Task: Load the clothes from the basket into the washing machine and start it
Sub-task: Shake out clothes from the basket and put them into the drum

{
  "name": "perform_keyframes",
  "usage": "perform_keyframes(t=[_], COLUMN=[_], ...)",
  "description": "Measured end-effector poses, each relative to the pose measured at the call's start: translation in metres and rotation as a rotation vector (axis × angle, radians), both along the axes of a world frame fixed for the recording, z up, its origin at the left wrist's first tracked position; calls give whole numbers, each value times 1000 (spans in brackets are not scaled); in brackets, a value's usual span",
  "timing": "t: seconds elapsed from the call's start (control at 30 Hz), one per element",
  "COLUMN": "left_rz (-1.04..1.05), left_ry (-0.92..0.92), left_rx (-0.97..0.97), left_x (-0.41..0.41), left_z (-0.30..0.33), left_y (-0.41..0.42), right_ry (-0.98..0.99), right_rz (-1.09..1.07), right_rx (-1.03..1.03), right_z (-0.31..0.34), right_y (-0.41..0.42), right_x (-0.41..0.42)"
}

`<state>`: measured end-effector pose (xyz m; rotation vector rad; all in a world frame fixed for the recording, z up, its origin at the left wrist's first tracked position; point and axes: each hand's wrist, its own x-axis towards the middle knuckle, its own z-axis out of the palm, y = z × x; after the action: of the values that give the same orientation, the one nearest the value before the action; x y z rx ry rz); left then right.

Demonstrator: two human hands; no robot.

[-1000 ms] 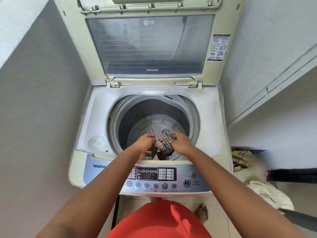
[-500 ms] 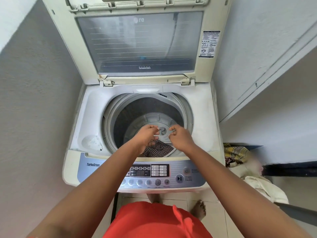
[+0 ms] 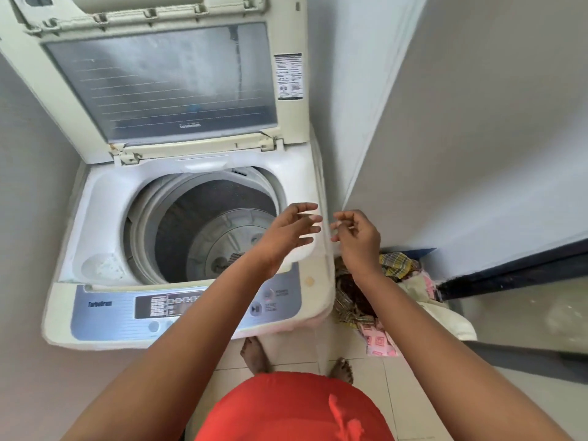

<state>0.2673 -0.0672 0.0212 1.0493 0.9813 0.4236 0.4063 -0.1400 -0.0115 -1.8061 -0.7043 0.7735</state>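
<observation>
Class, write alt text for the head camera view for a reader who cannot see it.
Two empty bare hands, left and right, hover at the right edge of an open cream top-loading washing machine, one checked cloth in its drum. Crumpled checked and pink clothes lie heaped on the floor beside it.

Clothes (image 3: pixel 394 265) lie on the floor right of the washing machine (image 3: pixel 302 173).

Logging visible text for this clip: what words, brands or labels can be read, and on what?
"TurboDrum": control panel, left.
"START PAUSE": beside the play button.
Power button label: blurred.
Lid glass print: upside down, unreadable.
Lid sticker: too small.
</observation>
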Motion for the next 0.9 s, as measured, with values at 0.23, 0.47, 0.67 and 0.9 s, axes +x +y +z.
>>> perform_keyframes(t=[0.23, 0.47, 0.67, 0.9], left_rz=[-159, -303, -458, -750], left_ry=[-16, 150, 343, 514], left_rx=[24, -86, -109, -66], left_x=[77, 142, 180, 213], left_z=[-4, -60, -108, -176], left_y=[-47, -93, -123, -147], right_ry=[44, 27, -24, -44], right_rz=[-71, 23, 174, 326], right_rx=[-141, -377, -606, -849], right_z=[-33, -74, -108, -168], right_y=[-72, -145, -182, -201], right_x=[87, 163, 210, 237])
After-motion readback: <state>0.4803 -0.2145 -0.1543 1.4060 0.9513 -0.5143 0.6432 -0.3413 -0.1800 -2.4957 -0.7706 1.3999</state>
